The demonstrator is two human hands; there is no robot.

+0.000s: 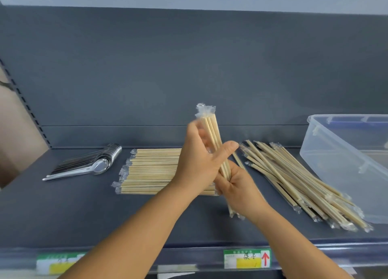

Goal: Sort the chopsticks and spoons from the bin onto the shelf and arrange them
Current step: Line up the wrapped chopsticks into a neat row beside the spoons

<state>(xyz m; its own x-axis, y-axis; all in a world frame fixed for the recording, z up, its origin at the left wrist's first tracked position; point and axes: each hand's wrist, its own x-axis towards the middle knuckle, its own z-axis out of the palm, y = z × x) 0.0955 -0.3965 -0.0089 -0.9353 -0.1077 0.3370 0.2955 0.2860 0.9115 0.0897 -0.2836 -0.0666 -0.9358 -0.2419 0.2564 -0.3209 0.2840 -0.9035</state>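
Observation:
Both hands hold one bundle of wrapped wooden chopsticks (212, 129) nearly upright above the dark shelf (63, 211). My left hand (199, 163) wraps the bundle's middle, and my right hand (237, 186) grips its lower part. Behind my left hand lies a neat stack of wrapped chopsticks (151, 171), lined up left to right. A loose, slanted pile of wrapped chopsticks (294, 180) lies to the right. A row of metal spoons (88, 163) sits at the shelf's left.
A clear plastic bin (346, 157) rests tilted at the shelf's right end, touching the loose pile. Price labels (247, 258) run along the shelf's front edge. The shelf's dark back panel (189, 68) rises behind everything.

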